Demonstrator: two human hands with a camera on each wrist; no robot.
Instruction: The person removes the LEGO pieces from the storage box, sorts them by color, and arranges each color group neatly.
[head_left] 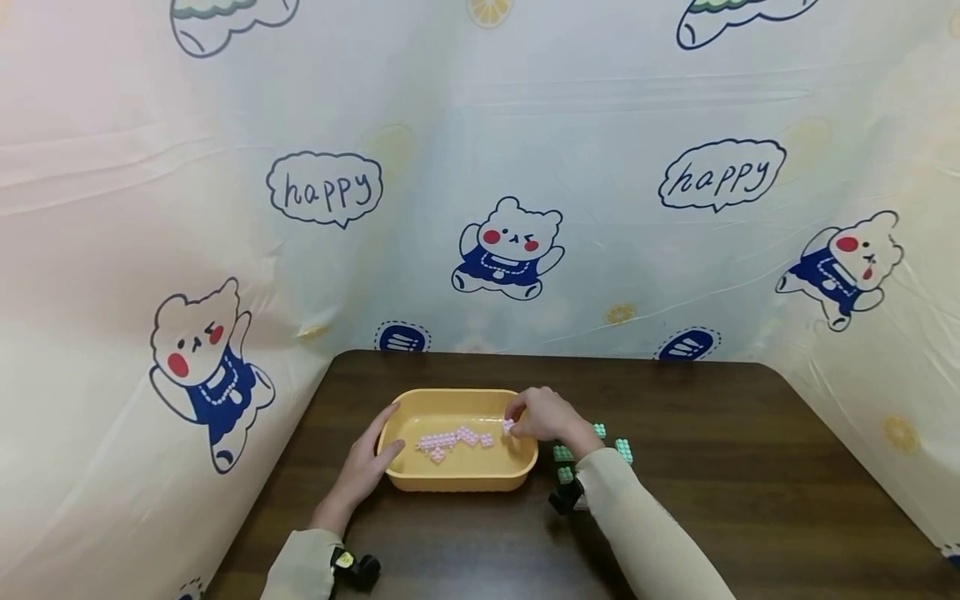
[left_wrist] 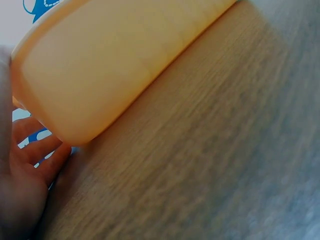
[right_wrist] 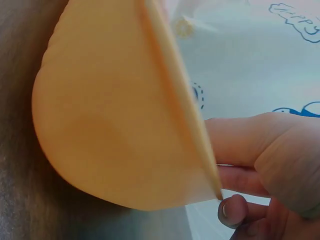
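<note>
A yellow plastic tray (head_left: 465, 482) with rounded corners stands on the table. Several small pink building bricks (head_left: 437, 442) lie on its floor, some of them joined. At its left end my left hand (head_left: 365, 467) grips the rim, thumb over the edge and fingers along the outer wall; these fingers (left_wrist: 42, 150) also show in the left wrist view. Over the tray's right end, my right hand (head_left: 547, 414) pinches a pink brick (head_left: 508, 426) between thumb and fingers. In the right wrist view, the tray wall (right_wrist: 115, 110) hides that brick.
Several green building bricks (head_left: 623, 451) lie on the dark wooden table (head_left: 712, 467) to the right of the tray, partly behind my right forearm. A printed cloth (head_left: 420, 250) with bears hangs behind and along the sides of the table.
</note>
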